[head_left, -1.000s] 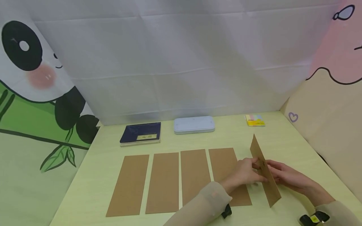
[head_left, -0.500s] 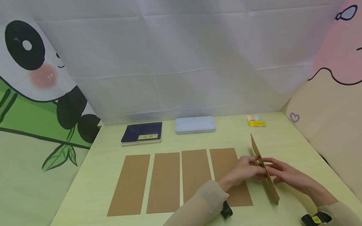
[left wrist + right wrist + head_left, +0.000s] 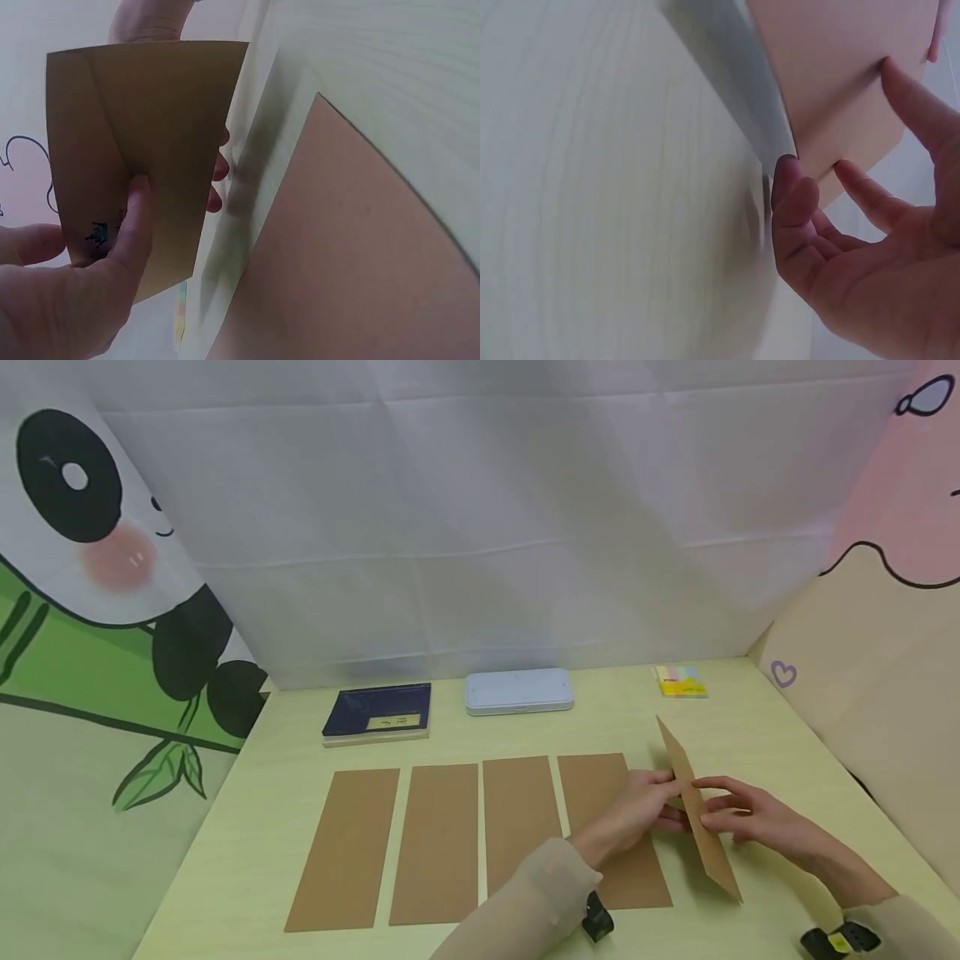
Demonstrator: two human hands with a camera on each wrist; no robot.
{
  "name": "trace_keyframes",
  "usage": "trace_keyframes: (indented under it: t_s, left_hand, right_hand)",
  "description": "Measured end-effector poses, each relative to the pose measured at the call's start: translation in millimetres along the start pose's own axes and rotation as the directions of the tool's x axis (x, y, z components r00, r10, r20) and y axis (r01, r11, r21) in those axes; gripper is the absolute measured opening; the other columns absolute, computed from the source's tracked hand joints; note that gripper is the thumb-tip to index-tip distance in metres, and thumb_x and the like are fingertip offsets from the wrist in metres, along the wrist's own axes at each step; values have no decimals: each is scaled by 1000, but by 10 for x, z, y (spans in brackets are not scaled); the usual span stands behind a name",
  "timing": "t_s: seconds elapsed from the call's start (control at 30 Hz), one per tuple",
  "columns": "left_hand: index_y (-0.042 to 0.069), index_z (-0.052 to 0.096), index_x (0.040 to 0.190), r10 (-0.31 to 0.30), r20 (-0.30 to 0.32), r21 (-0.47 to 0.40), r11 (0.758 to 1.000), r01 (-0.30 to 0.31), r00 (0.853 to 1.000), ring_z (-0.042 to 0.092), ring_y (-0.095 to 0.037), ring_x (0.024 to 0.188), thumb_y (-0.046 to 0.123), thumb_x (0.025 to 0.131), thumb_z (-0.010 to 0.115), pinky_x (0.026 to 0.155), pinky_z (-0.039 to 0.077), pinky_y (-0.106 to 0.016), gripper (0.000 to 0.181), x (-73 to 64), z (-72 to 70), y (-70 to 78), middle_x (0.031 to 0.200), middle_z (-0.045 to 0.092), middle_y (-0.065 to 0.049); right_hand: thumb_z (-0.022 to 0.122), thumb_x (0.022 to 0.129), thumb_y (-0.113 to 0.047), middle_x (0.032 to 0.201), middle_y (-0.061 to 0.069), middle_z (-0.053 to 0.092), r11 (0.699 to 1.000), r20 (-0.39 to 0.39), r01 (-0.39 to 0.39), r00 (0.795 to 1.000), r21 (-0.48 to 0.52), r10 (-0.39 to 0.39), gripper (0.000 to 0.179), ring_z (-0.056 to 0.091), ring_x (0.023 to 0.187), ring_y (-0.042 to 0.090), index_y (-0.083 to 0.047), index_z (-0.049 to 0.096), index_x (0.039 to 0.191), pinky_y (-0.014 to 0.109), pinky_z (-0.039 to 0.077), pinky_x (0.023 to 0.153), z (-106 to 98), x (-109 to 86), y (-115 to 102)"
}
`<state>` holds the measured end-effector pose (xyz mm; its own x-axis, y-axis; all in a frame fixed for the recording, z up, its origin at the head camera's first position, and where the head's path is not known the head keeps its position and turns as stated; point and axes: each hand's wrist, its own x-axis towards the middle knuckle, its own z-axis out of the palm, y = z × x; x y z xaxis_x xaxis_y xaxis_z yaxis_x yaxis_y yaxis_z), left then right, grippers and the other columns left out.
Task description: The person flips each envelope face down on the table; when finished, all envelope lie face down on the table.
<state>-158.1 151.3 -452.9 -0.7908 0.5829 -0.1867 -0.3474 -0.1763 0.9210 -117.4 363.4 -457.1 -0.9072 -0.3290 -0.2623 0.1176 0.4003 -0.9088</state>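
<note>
A brown kraft card (image 3: 714, 856) stands steeply tilted on edge between both hands, at the right of the table. My left hand (image 3: 633, 806) pinches its edge from the left; in the left wrist view one finger presses the face near a small dark mark (image 3: 97, 234). On the other face, the thumb and a finger of my right hand (image 3: 772, 827) rest with spread tips. Its remaining fingers curl by the lower edge in the right wrist view. Below my left forearm lies a flat brown card (image 3: 592, 781), partly covered by the hand.
Three more brown cards, including the leftmost one (image 3: 345, 852), lie in a row to the left. Behind them are a dark blue book (image 3: 371, 706), a pale blue case (image 3: 517, 692) and a pack of sticky notes (image 3: 681, 681). A white cloth (image 3: 450, 527) hangs behind the table.
The held card turned nearly edge-on to the head view, then tipped so its right face shows. My right fingers have shifted onto that face. The cards on the table have stayed put.
</note>
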Motion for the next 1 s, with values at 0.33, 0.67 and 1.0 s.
trace_keyframes:
  t_s: [0.33, 0.67, 1.0]
  left_hand:
    - [-1, 66, 109, 60, -101, 120, 992, -48, 993, 66, -25, 61, 0, 90, 60, 63, 54, -45, 20, 5, -76, -19, 83, 69, -8]
    - [6, 64, 81, 165, -279, 376, 925, -51, 946, 62, -18, 46, -6, 75, 77, 50, 52, -32, 19, -8, -75, -38, 53, 61, 4]
    - [4, 68, 96, 167, -200, 702, 712, 22, 966, 53, 2, 50, 4, 68, 80, 50, 43, -15, 31, -4, -82, -68, 57, 58, 13]
  right_hand:
    - [67, 90, -17, 118, 23, 53, 995, -91, -11, 996, -99, 2, 62, 55, 100, 30, 1, 38, 141, 41, 47, 68, -7, 20, 8]
    - [74, 84, -19, 111, 23, 52, 969, -137, 6, 990, -245, -41, 65, 61, 85, 26, 5, 43, 136, 35, 49, 65, -24, 38, 36]
    - [76, 82, -23, 108, 24, 55, 918, -180, -14, 982, -396, -62, 65, 62, 81, 25, 6, 46, 132, 34, 50, 62, -36, 10, 56]
